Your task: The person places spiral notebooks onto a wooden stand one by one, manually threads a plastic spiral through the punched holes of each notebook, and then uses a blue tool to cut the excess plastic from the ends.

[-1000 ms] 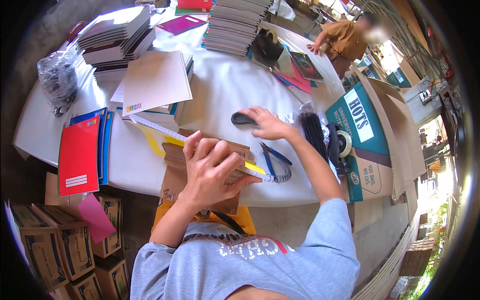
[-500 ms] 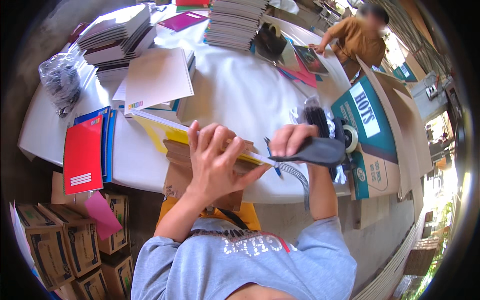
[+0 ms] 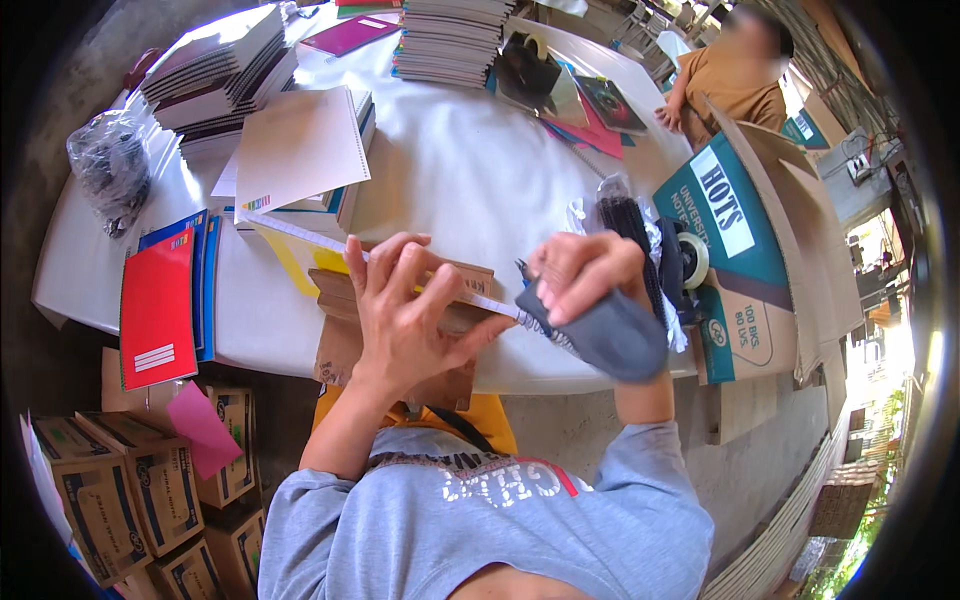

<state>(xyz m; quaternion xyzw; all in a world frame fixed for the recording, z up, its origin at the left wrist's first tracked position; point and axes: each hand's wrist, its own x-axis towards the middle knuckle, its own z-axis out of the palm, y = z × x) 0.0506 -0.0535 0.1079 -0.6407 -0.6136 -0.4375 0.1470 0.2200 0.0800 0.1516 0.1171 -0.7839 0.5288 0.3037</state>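
Note:
My left hand [image 3: 405,315] grips a yellow-covered notebook [image 3: 290,258], seen edge-on, with fingers along its upper side and thumb near its right end. The notebook rests against a brown cardboard block [image 3: 338,292]. A dark spiral coil [image 3: 552,338] runs from the notebook's right end. My right hand [image 3: 585,272] is closed on a flat, dark grey pad [image 3: 612,340], its fingers pinched at the upper edge beside the coil. The pad partly covers the coil. Behind my right fingers, a small blue tool [image 3: 523,270] is mostly hidden.
Red and blue notebooks [image 3: 160,310] lie at left, near a bag of dark coils [image 3: 108,170]. Notebook stacks [image 3: 450,40] stand at the back. At right are a bundle of black coils [image 3: 630,225], a tape roll [image 3: 692,260] and an open carton [image 3: 740,300]. Another person [image 3: 740,80] stands far right.
My right hand has lifted and turned, tilting the grey pad downward over the coil. The coil's long free end no longer hangs visibly below. My left hand keeps its hold on the notebook.

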